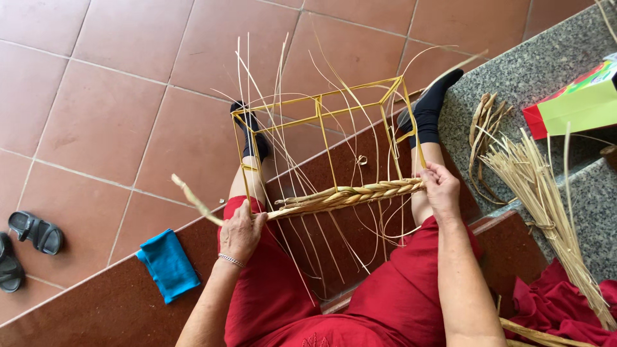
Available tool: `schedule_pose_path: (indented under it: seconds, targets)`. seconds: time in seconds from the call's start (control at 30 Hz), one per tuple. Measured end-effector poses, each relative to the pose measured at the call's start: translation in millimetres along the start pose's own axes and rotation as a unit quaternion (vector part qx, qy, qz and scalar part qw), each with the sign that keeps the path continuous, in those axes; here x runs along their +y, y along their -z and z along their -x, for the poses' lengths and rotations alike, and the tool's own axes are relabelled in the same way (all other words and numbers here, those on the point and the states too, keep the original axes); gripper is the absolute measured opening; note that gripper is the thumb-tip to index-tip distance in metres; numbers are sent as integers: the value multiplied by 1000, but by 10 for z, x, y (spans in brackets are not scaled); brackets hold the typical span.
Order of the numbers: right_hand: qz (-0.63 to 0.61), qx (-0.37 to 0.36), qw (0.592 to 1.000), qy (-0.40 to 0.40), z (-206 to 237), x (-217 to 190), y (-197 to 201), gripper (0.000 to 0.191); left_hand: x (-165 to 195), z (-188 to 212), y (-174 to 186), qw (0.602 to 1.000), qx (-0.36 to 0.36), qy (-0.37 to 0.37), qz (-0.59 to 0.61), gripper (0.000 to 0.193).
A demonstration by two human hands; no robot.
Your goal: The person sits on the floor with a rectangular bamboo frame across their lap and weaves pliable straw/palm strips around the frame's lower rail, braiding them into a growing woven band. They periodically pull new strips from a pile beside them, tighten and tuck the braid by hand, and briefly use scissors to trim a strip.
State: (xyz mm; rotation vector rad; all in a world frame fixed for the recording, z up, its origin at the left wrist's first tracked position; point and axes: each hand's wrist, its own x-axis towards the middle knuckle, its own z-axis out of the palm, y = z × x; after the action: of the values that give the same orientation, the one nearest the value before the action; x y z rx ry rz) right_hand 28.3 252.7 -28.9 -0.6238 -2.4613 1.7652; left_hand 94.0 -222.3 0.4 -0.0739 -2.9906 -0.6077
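Head view looks down on a seated person in red clothing, legs apart on a brown step. The left hand (241, 230) is clenched around the loose end of a pale plaited straw band (350, 195), and the right hand (441, 188) pinches the band's other end against a yellow wire box frame (321, 122). The band lies across the frame's near edge, between the knees, with thin loose straw strands (292, 103) springing up through the wires. A bundle of dry straw stalks (546, 199) lies on the grey stone step at right. Judging by the springy strands, a slackened grip could let the plait unravel or slide off the wire.
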Motion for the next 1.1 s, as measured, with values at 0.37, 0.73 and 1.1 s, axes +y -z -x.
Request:
schedule_pose_path:
  seconds: [0.37, 0.73, 1.1]
  targets:
    - [178, -76, 930, 314, 489, -653, -735, 10, 444, 545, 301, 954, -261, -131, 71, 26]
    - [275, -156, 925, 211, 515, -714, -1255, 10, 970, -427, 231, 966, 113, -225, -56, 65]
    - [264, -147, 938, 169, 500, -643, -1335, 17, 781, 107, -543, 958, -47, -273, 73, 20]
